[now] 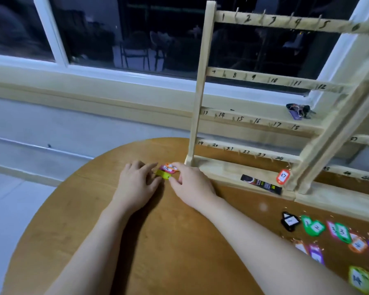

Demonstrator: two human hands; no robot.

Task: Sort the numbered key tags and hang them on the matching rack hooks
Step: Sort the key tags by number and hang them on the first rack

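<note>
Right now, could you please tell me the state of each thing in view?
Left hand: fingers on the tag cluster.
Right hand: pinching the tag cluster.
Tag cluster: on the table, unhung.
Rack: upright, numbered hooks bare.
Orange tag: leaning at the rack's base.
Sorted tags: lying flat.

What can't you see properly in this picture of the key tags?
- Head view: small tags between the left hand and right hand are partly covered by fingers; numbers unreadable.
- Tags on the table at the right are blurred and cut off by the edge.
- The rack runs past the right edge.
</note>
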